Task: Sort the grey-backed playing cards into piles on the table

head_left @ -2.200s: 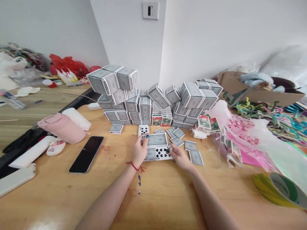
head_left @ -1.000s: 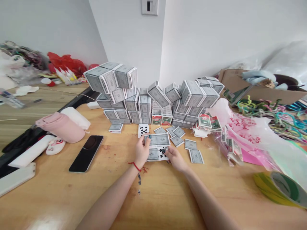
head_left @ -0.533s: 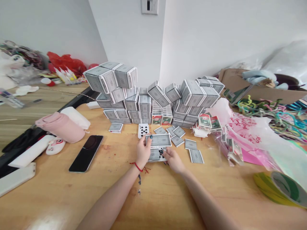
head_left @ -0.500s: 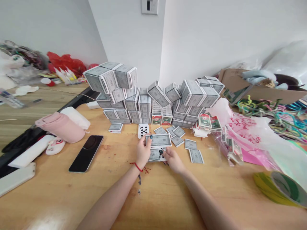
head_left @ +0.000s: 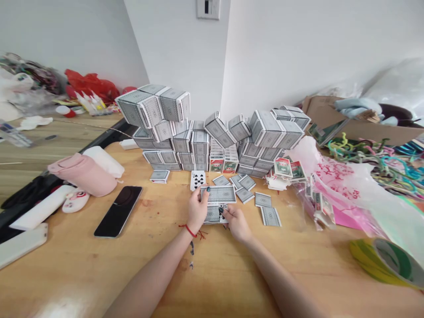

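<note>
Patterned grey playing cards [head_left: 220,194] are in my left hand [head_left: 198,205], its thumb pressed on their left end. My right hand [head_left: 236,220] pinches a face-up spade card [head_left: 223,213] at the lower right of the held cards, thumb on top. The fingers under the cards are hidden. Just beyond my hands a spade card [head_left: 198,179] lies face up. Loose face-down cards [head_left: 245,194] are scattered to the right. Behind them rises a stacked structure of card-covered blocks [head_left: 200,145], with card boxes [head_left: 224,164] in its middle.
A black phone [head_left: 118,212] and a pink bottle [head_left: 82,173] lie to the left. Opened card boxes [head_left: 283,170] and a pink-and-white plastic bag [head_left: 341,176] are on the right. Yellow-green tape [head_left: 374,263] stands at the near right. A small folded card block [head_left: 160,176] sits before the structure.
The face-up card under my right thumb has moved slightly left over the lower held cards. My left hand keeps nearly the same place.
</note>
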### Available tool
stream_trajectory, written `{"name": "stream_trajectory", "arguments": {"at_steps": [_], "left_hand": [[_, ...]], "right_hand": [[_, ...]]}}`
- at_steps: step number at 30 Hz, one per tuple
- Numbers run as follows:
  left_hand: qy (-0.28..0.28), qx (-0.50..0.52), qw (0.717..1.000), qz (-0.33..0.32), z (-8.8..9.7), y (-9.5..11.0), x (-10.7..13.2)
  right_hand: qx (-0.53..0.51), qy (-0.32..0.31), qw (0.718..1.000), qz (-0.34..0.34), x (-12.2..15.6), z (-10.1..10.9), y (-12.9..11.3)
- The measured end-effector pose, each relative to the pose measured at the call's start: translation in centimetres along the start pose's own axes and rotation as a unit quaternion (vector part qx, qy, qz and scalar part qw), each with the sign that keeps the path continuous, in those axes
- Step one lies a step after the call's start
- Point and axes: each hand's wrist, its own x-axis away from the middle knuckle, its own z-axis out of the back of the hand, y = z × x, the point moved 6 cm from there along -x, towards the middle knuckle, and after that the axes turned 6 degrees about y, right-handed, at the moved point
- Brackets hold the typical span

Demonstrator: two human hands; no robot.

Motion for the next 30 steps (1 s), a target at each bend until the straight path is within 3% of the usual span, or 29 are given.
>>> {"name": "stream_trajectory", "arguments": {"at_steps": [6, 11, 13, 16, 20, 24, 30], "left_hand": [[-0.016, 0.031, 0.999, 0.022, -0.1, -0.2, -0.1], [-0.013, 0.135, 0.989, 0.053, -0.1, -0.6, -0.4], [-0.060, 0.198, 0.974, 0.095, -0.5, -0.9, -0.2], [-0.186, 0.276, 0.931, 0.152, -1.7, -0.7, 0.8], [-0.283, 0.287, 0.902, 0.154, -2.3, 0.4, 2.1], [-0.268, 0.272, 0.915, 0.129, -1.9, 1.0, 2.0], [-0.192, 0.216, 0.950, 0.121, -1.0, 0.9, 0.8]], "right_hand": [[0.012, -0.029, 0.999, 0.014, 0.2, -0.1, -0.6], [0.012, 0.010, 0.999, 0.030, -0.1, 0.7, -1.0], [-0.010, 0.036, 0.999, 0.022, -0.3, 1.4, -0.9], [-0.063, 0.074, 0.995, -0.006, -0.7, 2.5, -0.4], [-0.136, 0.089, 0.986, -0.038, -1.0, 3.3, 0.2], [-0.141, 0.091, 0.985, -0.033, -1.1, 3.5, 0.1], [0.000, 0.163, 0.985, 0.046, -0.9, 4.6, -0.9]]}}
